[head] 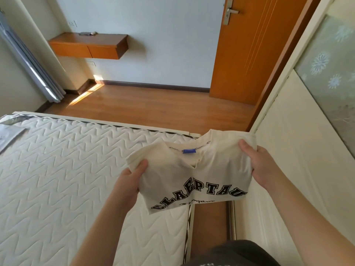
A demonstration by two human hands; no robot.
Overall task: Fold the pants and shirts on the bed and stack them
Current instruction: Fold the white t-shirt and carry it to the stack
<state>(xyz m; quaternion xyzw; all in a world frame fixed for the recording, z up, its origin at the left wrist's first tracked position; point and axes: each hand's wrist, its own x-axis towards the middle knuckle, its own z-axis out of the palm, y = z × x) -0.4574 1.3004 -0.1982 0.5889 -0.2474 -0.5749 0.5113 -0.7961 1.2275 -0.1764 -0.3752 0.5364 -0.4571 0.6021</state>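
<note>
A cream T-shirt [194,173] with black arched lettering and a blue neck label is folded into a compact rectangle and held in the air above the right edge of the bed [67,169]. My left hand [129,181] grips its left side, thumb on top. My right hand [259,164] grips its right side, thumb on top near the shoulder. The shirt's lower edge hangs over the gap between the mattress and the wardrobe. No pants are in view.
A white wardrobe [288,150] stands close on the right, leaving a narrow strip of wooden floor [209,215] beside the bed. A grey-patterned item [9,133] lies at the mattress's far left. An orange door [255,50] and a wall shelf [88,46] are beyond.
</note>
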